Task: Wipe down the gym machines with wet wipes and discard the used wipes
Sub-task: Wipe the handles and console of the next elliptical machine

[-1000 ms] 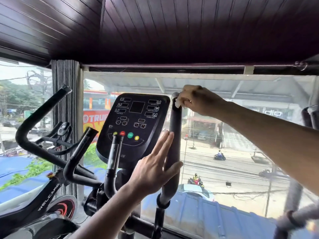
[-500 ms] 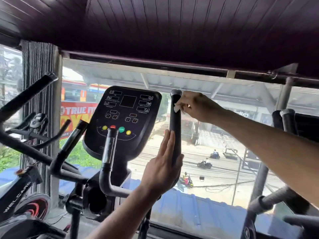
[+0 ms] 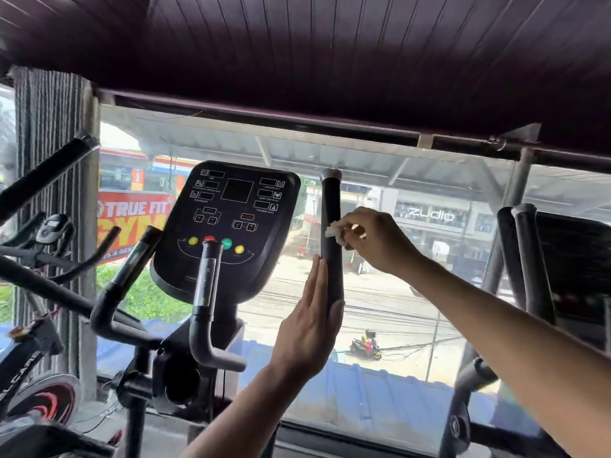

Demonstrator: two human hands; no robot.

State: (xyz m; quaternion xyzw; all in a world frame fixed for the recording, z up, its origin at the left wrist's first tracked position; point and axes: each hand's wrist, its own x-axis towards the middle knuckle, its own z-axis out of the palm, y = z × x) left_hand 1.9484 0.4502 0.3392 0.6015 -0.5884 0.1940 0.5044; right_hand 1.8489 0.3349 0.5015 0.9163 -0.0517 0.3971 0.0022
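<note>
The elliptical console is sitting left of the upright black handle. The left hand, fingers straight and together, is bracing the handle low; the right hand is pinching a white wipe against its mid-section.
</note>
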